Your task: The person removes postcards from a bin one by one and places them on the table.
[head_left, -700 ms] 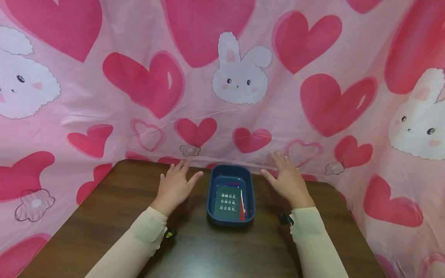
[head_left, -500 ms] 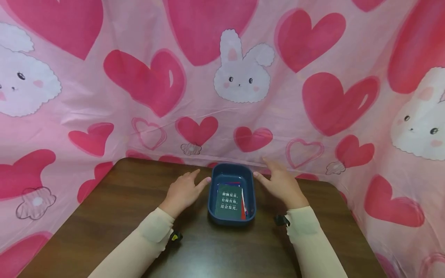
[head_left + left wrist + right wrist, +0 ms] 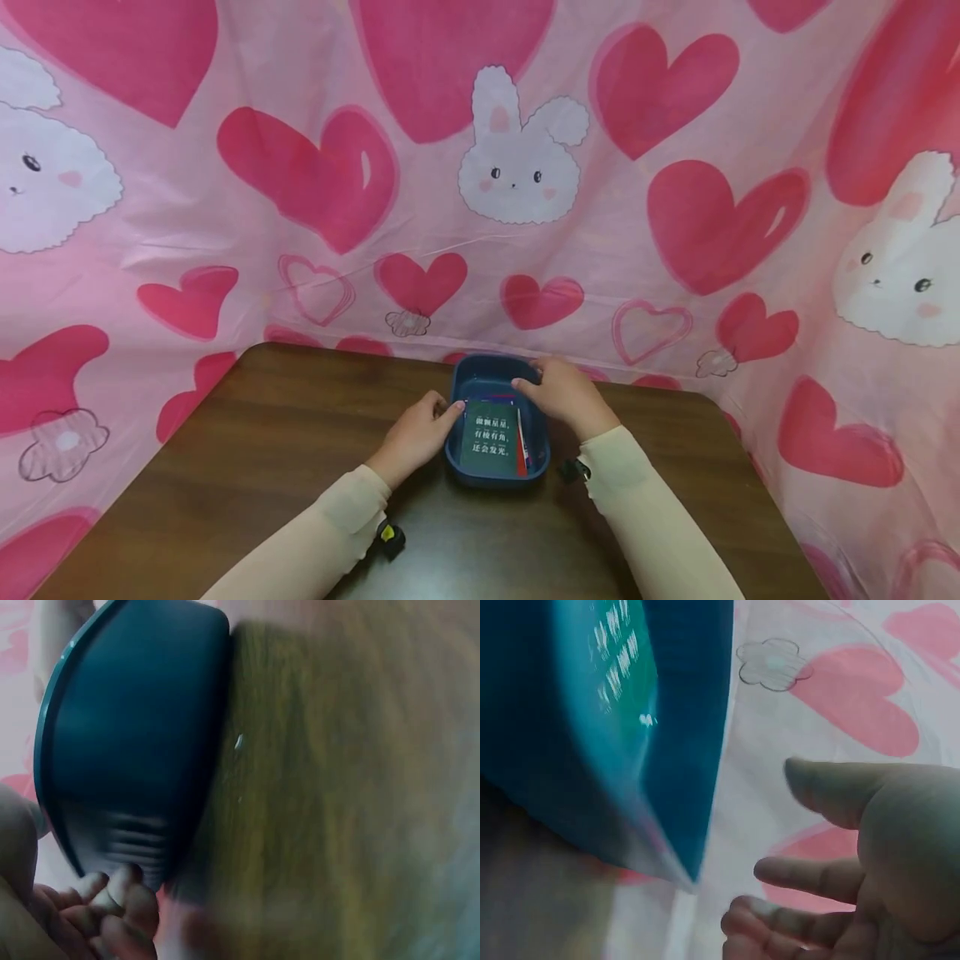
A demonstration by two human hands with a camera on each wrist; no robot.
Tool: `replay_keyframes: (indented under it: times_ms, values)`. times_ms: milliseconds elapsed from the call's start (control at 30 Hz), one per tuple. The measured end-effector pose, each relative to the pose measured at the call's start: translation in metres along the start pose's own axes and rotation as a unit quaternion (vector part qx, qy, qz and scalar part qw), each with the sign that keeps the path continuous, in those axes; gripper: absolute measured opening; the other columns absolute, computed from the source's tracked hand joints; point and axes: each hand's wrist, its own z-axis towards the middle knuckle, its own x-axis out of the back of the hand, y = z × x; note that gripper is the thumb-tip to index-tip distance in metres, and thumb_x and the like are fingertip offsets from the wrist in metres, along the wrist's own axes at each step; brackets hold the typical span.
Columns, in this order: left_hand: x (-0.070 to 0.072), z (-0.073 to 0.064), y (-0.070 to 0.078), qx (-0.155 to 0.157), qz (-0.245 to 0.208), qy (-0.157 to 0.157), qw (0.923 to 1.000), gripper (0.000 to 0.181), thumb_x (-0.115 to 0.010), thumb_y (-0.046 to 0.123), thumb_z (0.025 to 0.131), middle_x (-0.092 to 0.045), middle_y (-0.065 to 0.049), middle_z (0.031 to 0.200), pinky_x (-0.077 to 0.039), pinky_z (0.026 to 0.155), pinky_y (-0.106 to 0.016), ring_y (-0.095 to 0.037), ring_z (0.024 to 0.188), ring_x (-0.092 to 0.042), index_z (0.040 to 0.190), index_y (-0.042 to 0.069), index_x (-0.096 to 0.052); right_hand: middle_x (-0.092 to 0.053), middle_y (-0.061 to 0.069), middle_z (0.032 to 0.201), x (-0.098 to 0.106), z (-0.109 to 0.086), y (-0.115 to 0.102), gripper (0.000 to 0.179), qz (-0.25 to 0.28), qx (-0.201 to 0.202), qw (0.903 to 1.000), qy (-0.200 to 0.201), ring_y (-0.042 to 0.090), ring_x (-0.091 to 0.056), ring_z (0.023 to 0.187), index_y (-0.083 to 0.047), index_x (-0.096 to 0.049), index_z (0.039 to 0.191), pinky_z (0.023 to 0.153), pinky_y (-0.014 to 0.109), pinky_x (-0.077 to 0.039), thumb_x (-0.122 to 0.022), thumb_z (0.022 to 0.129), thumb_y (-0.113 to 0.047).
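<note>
A dark blue rectangular box (image 3: 497, 481) with rounded corners stands on the table. Inside lies a dark green card or booklet (image 3: 480, 463) with white Chinese characters, partly covering red, white and blue items (image 3: 522, 457). My left hand (image 3: 416, 433) holds the left wall, thumb over the rim and curled fingers outside; the left wrist view has these fingers (image 3: 129, 900) at the box's ridged end. Over the right rim reaches my right hand (image 3: 572, 400), thumb above the inside. The right wrist view shows its thumb and fingers (image 3: 810, 877) spread, with a gap to the box wall (image 3: 690, 742).
The brown wooden table (image 3: 300, 417) has rounded far corners. Pink cloth (image 3: 420, 200) printed with hearts and rabbits hangs behind it and at both sides. A small black device (image 3: 392, 540) sits at the left wrist, and another black device (image 3: 574, 471) at the right.
Both hands have moved inward from either side of the box to its rims. The left fingers have curled from spread. The box and its contents have stayed in place.
</note>
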Motion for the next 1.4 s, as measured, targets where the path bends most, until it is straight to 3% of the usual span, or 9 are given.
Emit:
replay_keyframes:
  times_ms: [133, 300, 367, 467, 600, 800, 1000, 1167, 1400]
  values:
    - [-0.003, 0.0, 0.0, -0.011, -0.055, -0.016, 0.9983, 0.044, -0.058, 0.051, 0.116, -0.066, -0.008, 0.092, -0.052, 0.073, -0.039, -0.024, 0.087, -0.062, 0.107, 0.01, -0.07, -0.079, 0.021, 0.139, 0.003, 0.006, -0.013, 0.065, -0.023, 0.005, 0.9996, -0.019, 0.037, -0.08, 0.119, -0.001, -0.073, 0.148, 0.104, 0.058, -0.065, -0.081, 0.103, -0.047]
    - [-0.007, -0.001, -0.003, -0.012, -0.117, -0.031, 0.9926, 0.043, -0.058, 0.037, 0.119, -0.058, -0.006, 0.076, -0.048, 0.061, -0.035, -0.022, 0.067, -0.058, 0.093, 0.004, -0.068, -0.083, 0.013, 0.097, -0.002, 0.015, -0.026, 0.059, -0.021, -0.008, 0.9943, -0.104, 0.026, -0.079, 0.079, 0.001, -0.076, 0.137, 0.075, 0.043, -0.07, -0.082, 0.102, -0.046]
    - [-0.008, -0.001, -0.005, -0.008, -0.133, -0.033, 0.9906, 0.043, -0.058, 0.034, 0.119, -0.056, -0.005, 0.072, -0.047, 0.058, -0.035, -0.022, 0.061, -0.057, 0.091, 0.002, -0.066, -0.079, 0.01, 0.082, -0.006, 0.019, -0.031, 0.052, -0.029, -0.015, 0.9916, -0.125, 0.025, -0.077, 0.067, 0.001, -0.08, 0.125, 0.065, 0.039, -0.068, -0.083, 0.103, -0.046]
    - [-0.01, 0.0, -0.007, 0.003, -0.154, -0.031, 0.9876, 0.043, -0.057, 0.033, 0.119, -0.056, -0.005, 0.07, -0.047, 0.056, -0.035, -0.022, 0.057, -0.055, 0.09, 0.002, -0.065, -0.077, 0.008, 0.073, -0.013, 0.027, -0.036, 0.045, -0.057, -0.022, 0.9867, -0.151, 0.025, -0.077, 0.062, -0.003, -0.082, 0.104, 0.059, 0.035, -0.065, -0.082, 0.102, -0.048]
    - [-0.013, 0.0, -0.008, 0.012, -0.168, -0.013, 0.9855, 0.044, -0.058, 0.031, 0.118, -0.055, -0.004, 0.067, -0.048, 0.053, -0.033, -0.021, 0.054, -0.055, 0.086, 0.0, -0.063, -0.08, 0.013, 0.073, -0.022, 0.037, -0.045, 0.043, -0.09, -0.029, 0.9775, -0.189, 0.031, -0.082, 0.066, -0.006, -0.078, 0.089, 0.053, 0.033, -0.062, -0.083, 0.102, -0.047]
    - [-0.016, 0.0, -0.008, 0.013, -0.194, 0.013, 0.9809, 0.047, -0.06, 0.028, 0.117, -0.051, -0.001, 0.059, -0.046, 0.047, -0.032, -0.018, 0.046, -0.051, 0.08, -0.001, -0.059, -0.081, 0.018, 0.075, -0.034, 0.048, -0.056, 0.049, -0.129, -0.044, 0.9687, -0.207, 0.032, -0.082, 0.062, -0.002, -0.076, 0.098, 0.049, 0.033, -0.06, -0.086, 0.099, -0.05]
    - [-0.019, 0.001, -0.011, 0.016, -0.212, 0.018, 0.977, 0.046, -0.06, 0.027, 0.116, -0.05, 0.0, 0.058, -0.044, 0.045, -0.03, -0.016, 0.044, -0.049, 0.082, -0.003, -0.059, -0.079, 0.009, 0.086, -0.039, 0.047, -0.062, 0.06, -0.147, -0.06, 0.967, -0.199, 0.024, -0.078, 0.063, -0.002, -0.077, 0.113, 0.061, 0.036, -0.066, -0.094, 0.09, -0.055]
    - [-0.018, 0.002, -0.014, 0.018, -0.222, 0.017, 0.9748, 0.047, -0.059, 0.027, 0.116, -0.051, -0.001, 0.058, -0.043, 0.045, -0.031, -0.017, 0.043, -0.049, 0.083, -0.005, -0.059, -0.079, 0.006, 0.095, -0.039, 0.04, -0.065, 0.064, -0.176, -0.037, 0.9655, -0.188, 0.021, -0.075, 0.075, -0.005, -0.081, 0.116, 0.074, 0.039, -0.067, -0.097, 0.084, -0.058]
    - [-0.018, 0.002, -0.013, 0.016, -0.228, 0.006, 0.9736, 0.048, -0.058, 0.029, 0.117, -0.052, 0.0, 0.06, -0.043, 0.046, -0.03, -0.016, 0.044, -0.049, 0.086, -0.008, -0.06, -0.078, 0.009, 0.089, -0.04, 0.045, -0.06, 0.06, -0.142, -0.05, 0.9706, -0.188, 0.024, -0.076, 0.066, -0.002, -0.08, 0.115, 0.062, 0.038, -0.067, -0.101, 0.083, -0.048]
